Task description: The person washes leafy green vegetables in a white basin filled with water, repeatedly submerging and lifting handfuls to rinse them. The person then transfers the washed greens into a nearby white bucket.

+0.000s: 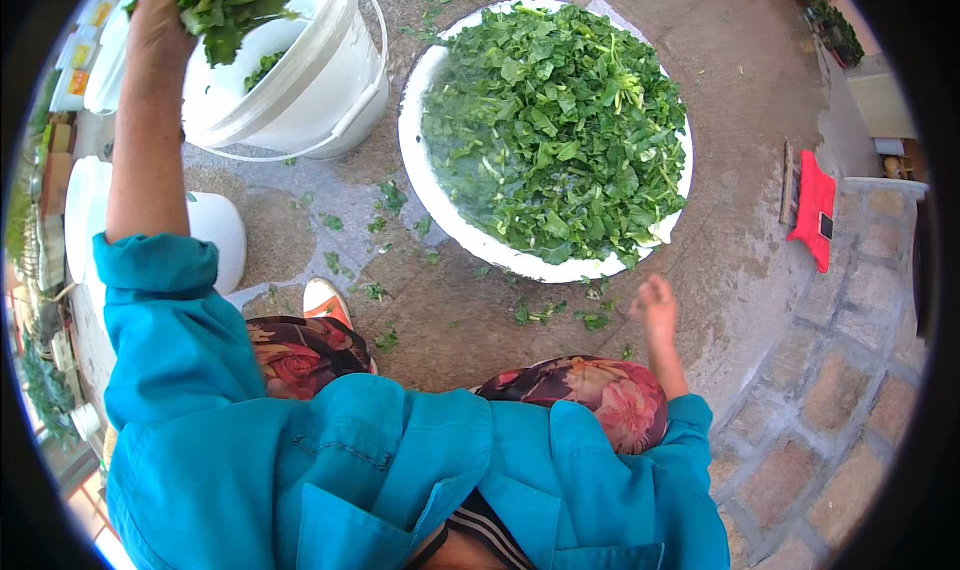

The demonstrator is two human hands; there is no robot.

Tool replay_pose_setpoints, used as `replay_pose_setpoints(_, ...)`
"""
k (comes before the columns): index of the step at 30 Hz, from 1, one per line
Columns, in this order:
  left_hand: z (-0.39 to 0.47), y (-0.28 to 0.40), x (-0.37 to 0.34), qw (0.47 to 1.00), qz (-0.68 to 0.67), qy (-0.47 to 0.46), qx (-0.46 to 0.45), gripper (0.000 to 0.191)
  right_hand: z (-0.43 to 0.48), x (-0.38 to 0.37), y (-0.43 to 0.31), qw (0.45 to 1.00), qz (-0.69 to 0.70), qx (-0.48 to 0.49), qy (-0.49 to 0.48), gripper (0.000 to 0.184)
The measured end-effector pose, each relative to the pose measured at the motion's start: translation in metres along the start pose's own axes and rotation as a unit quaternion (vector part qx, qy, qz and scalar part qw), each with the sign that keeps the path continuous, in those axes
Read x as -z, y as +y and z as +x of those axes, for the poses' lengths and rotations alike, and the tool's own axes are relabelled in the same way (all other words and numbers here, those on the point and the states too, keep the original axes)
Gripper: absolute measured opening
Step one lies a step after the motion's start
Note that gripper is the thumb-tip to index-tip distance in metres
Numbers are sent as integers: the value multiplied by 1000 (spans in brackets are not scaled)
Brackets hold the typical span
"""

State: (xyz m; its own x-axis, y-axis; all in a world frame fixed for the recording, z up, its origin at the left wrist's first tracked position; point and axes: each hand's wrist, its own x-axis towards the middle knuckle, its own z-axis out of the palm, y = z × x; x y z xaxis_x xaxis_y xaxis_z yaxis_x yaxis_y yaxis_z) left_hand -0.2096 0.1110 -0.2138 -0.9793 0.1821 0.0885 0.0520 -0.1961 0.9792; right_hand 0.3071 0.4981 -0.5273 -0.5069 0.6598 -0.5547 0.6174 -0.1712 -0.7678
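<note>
At the top left, my left hand (161, 15) grips a bunch of leafy greens (229, 15) over the mouth of a tilted white plastic bucket (341, 82). A few green leaves (262, 71) lie inside that bucket. In front of me stands a round white basin (480, 236), heaped with chopped leafy greens (555, 127) in water that shows at its left side. My right hand (658, 304) hangs just off the basin's lower right rim, touching nothing. Its fingers are curled and somewhat blurred; I see nothing in them.
A second white plastic bucket (217, 232) stands beyond my left forearm. Loose leaves (379, 225) are scattered over the wet concrete floor (450, 337). To the right, a red cushion (814, 210) with a dark phone-like object (826, 225) lies beside a stone-block wall (840, 390).
</note>
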Motion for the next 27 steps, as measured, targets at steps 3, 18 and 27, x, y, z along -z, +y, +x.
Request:
replay_pose_setpoints(3,67,-14,116,947,314,32,64,87,-13,-25,90,956,-289,38,-7,77)
replay_pose_setpoints(18,-71,-176,-106,675,525,-468,-225,56,1,-84,57,838,-374,363,-161,27)
replay_pose_setpoints(27,-128,-274,-113,608,621,-490,-75,86,-21,-65,-139,720,-380,568,-122,35)
